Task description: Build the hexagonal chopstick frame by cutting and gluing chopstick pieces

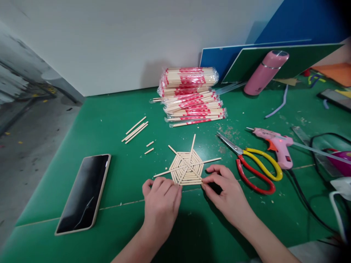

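A web-shaped hexagon of pale wooden sticks (188,168) lies flat on the green table, with longer sticks crossing at its middle and poking out past the rim. My left hand (161,199) is closed at its lower left corner, the fingertips pressed together on the edge. At the lower right corner my right hand (226,190) pinches the end of the near edge stick (191,183) between thumb and forefinger. Both hands partly cover the corners they touch. Short cut stick pieces (149,147) and several longer loose sticks (136,130) lie behind and left of the web.
Scissors (252,164) with red and yellow handles and a pink glue gun (275,144) lie on the right. Wrapped bundles of sticks (192,96) are piled at the back. A pink bottle (265,73) stands behind. A phone (83,193) lies left. Cables (304,201) trail right.
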Tool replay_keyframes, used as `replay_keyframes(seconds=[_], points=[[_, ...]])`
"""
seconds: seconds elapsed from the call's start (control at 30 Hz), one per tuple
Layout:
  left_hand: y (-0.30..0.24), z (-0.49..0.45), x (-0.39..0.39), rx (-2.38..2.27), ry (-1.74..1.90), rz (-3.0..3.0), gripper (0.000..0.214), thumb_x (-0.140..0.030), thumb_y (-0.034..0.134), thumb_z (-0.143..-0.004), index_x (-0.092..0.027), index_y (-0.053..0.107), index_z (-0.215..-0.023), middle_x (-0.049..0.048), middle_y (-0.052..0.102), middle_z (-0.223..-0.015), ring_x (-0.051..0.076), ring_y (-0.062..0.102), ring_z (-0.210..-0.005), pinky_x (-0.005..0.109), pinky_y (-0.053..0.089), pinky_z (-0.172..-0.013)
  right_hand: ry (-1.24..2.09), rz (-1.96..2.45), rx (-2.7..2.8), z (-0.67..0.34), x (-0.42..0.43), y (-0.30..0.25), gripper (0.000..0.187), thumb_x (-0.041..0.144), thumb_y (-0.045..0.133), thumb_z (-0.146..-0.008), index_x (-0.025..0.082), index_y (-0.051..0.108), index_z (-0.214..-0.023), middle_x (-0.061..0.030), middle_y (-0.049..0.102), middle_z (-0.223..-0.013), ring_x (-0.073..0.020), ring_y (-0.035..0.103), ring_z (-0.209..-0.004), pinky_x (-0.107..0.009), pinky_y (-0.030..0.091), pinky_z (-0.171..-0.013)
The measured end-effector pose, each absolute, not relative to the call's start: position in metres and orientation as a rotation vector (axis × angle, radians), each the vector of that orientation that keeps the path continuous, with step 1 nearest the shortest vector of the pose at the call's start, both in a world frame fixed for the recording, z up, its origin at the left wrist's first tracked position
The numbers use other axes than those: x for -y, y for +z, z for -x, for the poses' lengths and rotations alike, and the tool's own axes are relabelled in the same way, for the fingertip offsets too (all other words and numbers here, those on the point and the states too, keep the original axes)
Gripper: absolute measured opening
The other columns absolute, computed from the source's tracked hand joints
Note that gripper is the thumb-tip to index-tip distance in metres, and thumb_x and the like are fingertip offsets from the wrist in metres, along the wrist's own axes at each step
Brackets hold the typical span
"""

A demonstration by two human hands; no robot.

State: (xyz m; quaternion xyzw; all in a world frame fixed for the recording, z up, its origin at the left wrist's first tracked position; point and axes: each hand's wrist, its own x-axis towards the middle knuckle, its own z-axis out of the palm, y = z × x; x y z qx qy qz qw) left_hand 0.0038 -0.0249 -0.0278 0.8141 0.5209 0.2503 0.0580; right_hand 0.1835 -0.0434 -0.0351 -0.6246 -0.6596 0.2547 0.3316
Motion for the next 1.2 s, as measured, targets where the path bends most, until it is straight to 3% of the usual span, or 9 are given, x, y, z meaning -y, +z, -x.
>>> replay_keyframes(seconds=[0.33,0.57,1.2], points=[[-0.028,-0.003,0.0259,-1.603,0.776,-2.463,0.02,-0.017,0.052,-0.077,-0.019,0.057,-0.058,-0.0016,0.061,-0.061,0.017,0.051,-0.07,0.038,0.026,-0.072,0.651,1.63,1.722,-0.1829,0.0431,-0.0341,0.01,0.017,0.054,-0.072,0.021,0.063,-0.075,-0.006,0.051,-0.094,-0.0194,0.052,-0.086,-0.036,0.044,-0.075],[-0.0274,0.0012,0.0223,-1.535,0.669,-2.603,0.014,-0.017,0.051,-0.078,-0.024,0.062,-0.082,-0.0004,0.063,-0.069,0.018,0.051,-0.074,0.038,0.026,-0.072,0.659,1.64,1.719,-0.1826,0.0441,-0.0341,0.009,0.015,0.055,-0.071,0.02,0.063,-0.074,-0.0063,0.049,-0.094,-0.0191,0.051,-0.087,-0.034,0.044,-0.075],[-0.0259,0.0012,0.0176,-1.41,0.49,-2.763,0.019,-0.012,0.046,-0.077,-0.02,0.062,-0.08,0.0023,0.062,-0.07,0.018,0.049,-0.077,0.038,0.032,-0.073,0.638,1.663,1.703,-0.1819,0.0424,-0.0332,0.01,0.016,0.056,-0.07,0.021,0.063,-0.074,-0.0056,0.051,-0.092,-0.0191,0.052,-0.085,-0.034,0.045,-0.072]])
